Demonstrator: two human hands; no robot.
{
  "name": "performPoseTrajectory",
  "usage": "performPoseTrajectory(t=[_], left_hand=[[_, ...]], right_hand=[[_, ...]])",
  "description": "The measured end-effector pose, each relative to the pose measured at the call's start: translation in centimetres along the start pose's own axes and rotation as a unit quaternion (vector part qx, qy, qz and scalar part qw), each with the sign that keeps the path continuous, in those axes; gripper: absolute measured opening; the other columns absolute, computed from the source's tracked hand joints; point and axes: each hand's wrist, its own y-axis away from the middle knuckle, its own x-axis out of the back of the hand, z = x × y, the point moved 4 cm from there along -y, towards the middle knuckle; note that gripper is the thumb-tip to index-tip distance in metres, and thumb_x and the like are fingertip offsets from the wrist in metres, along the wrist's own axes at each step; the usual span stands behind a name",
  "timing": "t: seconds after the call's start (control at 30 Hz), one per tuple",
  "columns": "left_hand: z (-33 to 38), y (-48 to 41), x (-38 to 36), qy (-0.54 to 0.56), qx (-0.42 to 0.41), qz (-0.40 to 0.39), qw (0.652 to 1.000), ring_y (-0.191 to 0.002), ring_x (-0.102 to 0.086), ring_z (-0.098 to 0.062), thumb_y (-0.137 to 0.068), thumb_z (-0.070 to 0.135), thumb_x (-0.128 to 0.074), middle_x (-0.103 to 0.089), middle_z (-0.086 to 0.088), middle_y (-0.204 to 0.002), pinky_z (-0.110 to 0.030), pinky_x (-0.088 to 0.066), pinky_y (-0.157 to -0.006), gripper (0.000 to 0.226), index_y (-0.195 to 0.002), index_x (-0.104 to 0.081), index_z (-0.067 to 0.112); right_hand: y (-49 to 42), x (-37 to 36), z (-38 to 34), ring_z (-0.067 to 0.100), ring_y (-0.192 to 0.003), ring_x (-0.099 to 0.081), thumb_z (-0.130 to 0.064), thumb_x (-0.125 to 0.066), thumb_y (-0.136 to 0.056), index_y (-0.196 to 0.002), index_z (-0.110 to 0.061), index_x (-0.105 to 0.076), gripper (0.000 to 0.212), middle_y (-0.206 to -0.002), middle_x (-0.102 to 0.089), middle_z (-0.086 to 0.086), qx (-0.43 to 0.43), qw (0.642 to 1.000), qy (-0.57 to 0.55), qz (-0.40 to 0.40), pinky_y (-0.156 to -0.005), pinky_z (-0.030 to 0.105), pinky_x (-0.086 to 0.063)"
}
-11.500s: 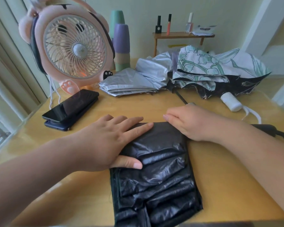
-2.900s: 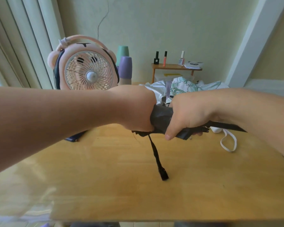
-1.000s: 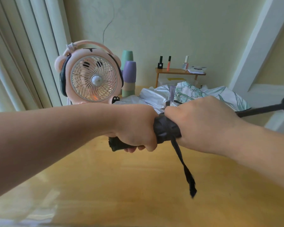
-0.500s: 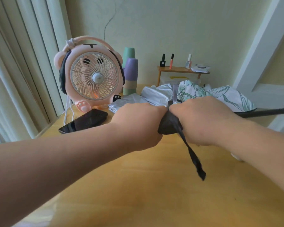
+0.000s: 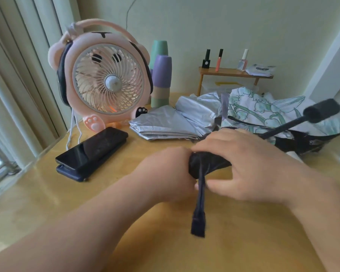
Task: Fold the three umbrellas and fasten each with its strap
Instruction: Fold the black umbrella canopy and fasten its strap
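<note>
**Black umbrella, rolled, held in both hands**

Item: black umbrella (image 5: 206, 163), canopy rolled into a tight bundle and held just above the wooden table (image 5: 47, 193). The left hand (image 5: 165, 173) grips the bundle's left end. The right hand (image 5: 249, 167) is curled over it, thumb beneath. The strap (image 5: 200, 203) hangs loose between the hands, unfastened. The handle (image 5: 322, 110) points up to the right. Behind, on the table: silver umbrella (image 5: 175, 122) and floral umbrella (image 5: 263, 108), both unrolled. Also present: pink fan (image 5: 106, 81), phone (image 5: 92, 148).
</note>
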Motion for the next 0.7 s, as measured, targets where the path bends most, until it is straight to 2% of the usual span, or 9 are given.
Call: performPoseTrajectory(t=[0.1, 0.2, 0.3, 0.37, 0.43, 0.53, 0.6, 0.63, 0.7], left_hand=[[-1.3, -1.3, -0.2, -0.078, 0.004, 0.050, 0.996, -0.071, -0.058, -0.017, -0.086, 0.036, -0.056, -0.056, 0.009, -0.081, -0.030, -0.045, -0.059, 0.011, -0.091, -0.048, 0.031], [-2.5, -1.8, -0.2, -0.072, 0.032, 0.089, 0.993, -0.068, -0.054, -0.016, -0.085, 0.031, -0.051, -0.056, 0.010, -0.081, -0.030, -0.042, -0.055, 0.008, -0.093, -0.049, 0.033], [-2.9, -1.2, 0.4, -0.073, 0.049, 0.141, 0.986, -0.064, -0.049, -0.016, -0.086, 0.033, -0.052, -0.054, 0.011, -0.076, -0.028, -0.033, -0.049, 0.009, -0.087, -0.044, 0.036], [-2.8, -0.5, 1.1, -0.075, 0.051, 0.180, 0.979, -0.062, -0.045, -0.015, -0.086, 0.033, -0.052, -0.053, 0.011, -0.075, -0.028, -0.027, -0.047, 0.009, -0.093, -0.046, 0.036], [-2.6, 0.1, 1.4, -0.075, 0.048, 0.211, 0.974, -0.059, -0.043, -0.014, -0.087, 0.032, -0.053, -0.051, 0.011, -0.073, -0.028, -0.024, -0.046, 0.011, -0.092, -0.044, 0.036], [-2.0, 0.8, 1.4, -0.075, 0.031, 0.241, 0.967, -0.064, -0.044, -0.018, -0.087, 0.037, -0.055, -0.048, 0.010, -0.072, -0.028, -0.023, -0.046, 0.015, -0.091, -0.040, 0.036], [-1.8, 0.8, 1.4, -0.071, 0.025, 0.248, 0.966, -0.065, -0.045, -0.020, -0.087, 0.040, -0.056, -0.050, 0.009, -0.072, -0.029, -0.025, -0.047, 0.017, -0.092, -0.042, 0.034], [-1.7, 0.7, 1.3, -0.074, 0.022, 0.254, 0.964, -0.065, -0.048, -0.021, -0.086, 0.041, -0.057, -0.053, 0.009, -0.074, -0.030, -0.028, -0.047, 0.018, -0.092, -0.042, 0.033], [-1.5, 0.7, 1.2, -0.078, 0.016, 0.264, 0.961, -0.068, -0.054, -0.022, -0.087, 0.042, -0.056, -0.057, 0.007, -0.077, -0.032, -0.031, -0.049, 0.018, -0.091, -0.042, 0.031]], right_hand=[[-0.1, -1.4, 0.4, 0.017, -0.108, -0.056, -0.045, -0.063, -0.088, -0.123, -0.026, -0.071, 0.040, -0.115, -0.063, -0.004, 0.073, 0.987, -0.019, 0.142, -0.100, 0.041, -0.042], [0.4, -1.1, 0.1, 0.030, -0.083, -0.057, -0.021, -0.067, -0.097, -0.106, -0.011, -0.080, 0.018, -0.093, -0.065, 0.009, 0.111, 0.953, -0.015, 0.280, -0.079, 0.044, -0.044], [1.1, -1.3, -0.6, 0.023, -0.069, -0.056, -0.013, -0.070, -0.094, -0.094, -0.007, -0.080, 0.012, -0.075, -0.062, 0.003, 0.081, 0.946, -0.151, 0.275, -0.064, 0.034, -0.044], [1.7, -1.7, -0.8, 0.019, -0.064, -0.061, -0.023, -0.070, -0.091, -0.078, -0.015, -0.078, 0.016, -0.067, -0.065, -0.001, -0.010, 0.911, -0.314, 0.268, -0.060, 0.031, -0.049], [1.8, -2.9, -0.3, 0.022, -0.068, -0.069, -0.049, -0.068, -0.082, -0.073, -0.014, -0.076, 0.038, -0.070, -0.071, 0.008, -0.134, 0.837, -0.474, 0.238, -0.065, 0.037, -0.058], [1.3, -4.6, -1.0, 0.050, -0.095, -0.062, -0.078, -0.071, -0.069, -0.093, 0.006, -0.070, 0.087, -0.099, -0.063, 0.036, -0.232, 0.790, -0.552, 0.129, -0.089, 0.067, -0.051], [0.6, -4.9, -2.2, 0.057, -0.103, -0.053, -0.081, -0.074, -0.064, -0.097, 0.020, -0.057, 0.108, -0.113, -0.052, 0.045, -0.255, 0.766, -0.580, 0.108, -0.095, 0.072, -0.042], [0.4, -4.9, -2.5, 0.052, -0.100, -0.058, -0.080, -0.075, -0.064, -0.093, 0.018, -0.061, 0.103, -0.107, -0.060, 0.040, -0.270, 0.753, -0.589, 0.113, -0.097, 0.069, -0.045], [0.3, -4.7, -2.4, 0.025, -0.090, -0.071, -0.077, -0.076, -0.062, -0.080, 0.002, -0.074, 0.081, -0.089, -0.077, 0.010, -0.302, 0.741, -0.583, 0.140, -0.095, 0.050, -0.053]])
